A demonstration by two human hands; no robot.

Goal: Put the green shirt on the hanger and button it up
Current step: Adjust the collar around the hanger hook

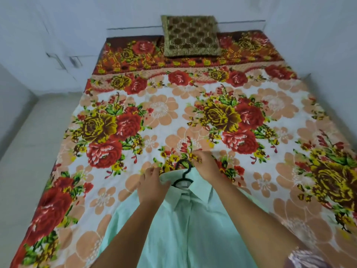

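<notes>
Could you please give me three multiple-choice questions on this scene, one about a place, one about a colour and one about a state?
1. Where does the cushion lie?
A. At the far end of the bed
B. On the floor
C. On a chair

2. What colour is the hanger?
A. White
B. Black
C. Red

3. What is the left hand doing?
A. Resting flat on the cushion
B. Hanging idle
C. Gripping the collar of the green shirt

Answers:
1 A: it sits on the bed by the far wall.
2 B: its black hook pokes out of the collar.
3 C: its thumb and fingers close on the collar's edge.
</notes>
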